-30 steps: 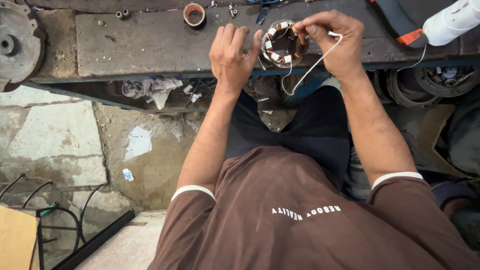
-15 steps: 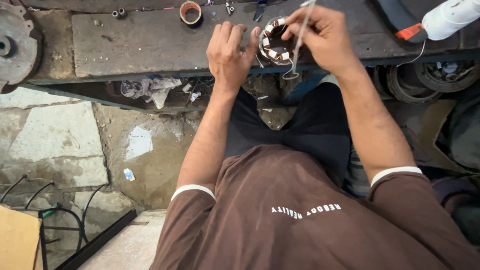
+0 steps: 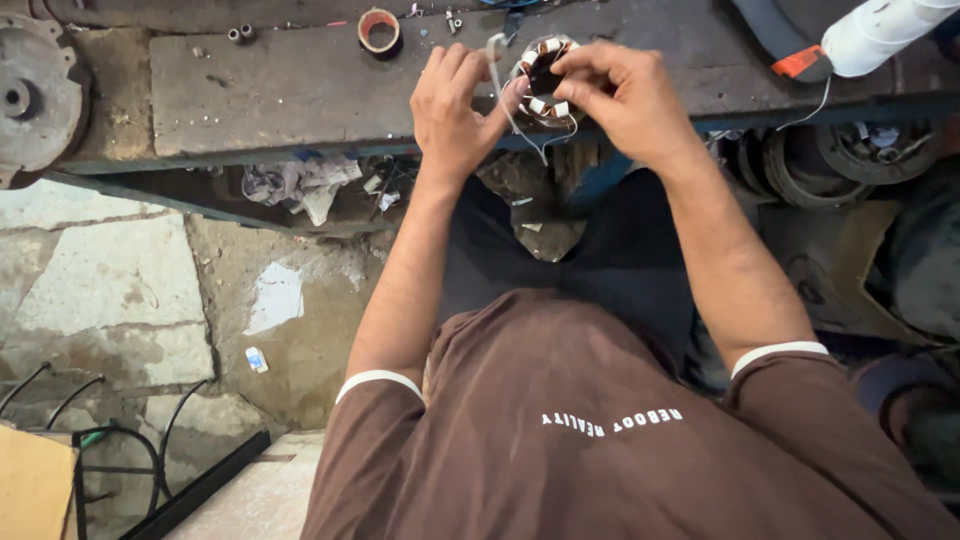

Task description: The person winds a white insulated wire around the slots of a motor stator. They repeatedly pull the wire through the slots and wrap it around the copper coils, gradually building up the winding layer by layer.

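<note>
At the near edge of the tabletop (image 3: 300,90), the left hand (image 3: 455,110) pinched a pale cord (image 3: 497,60), fingers closed on it. Just right, the right hand (image 3: 620,95) gripped the round wound stator (image 3: 540,75). Farther left lay a tape roll (image 3: 379,30).

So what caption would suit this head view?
Both hands, left hand and right hand, grip a wound stator ring at a worn workbench.
</note>
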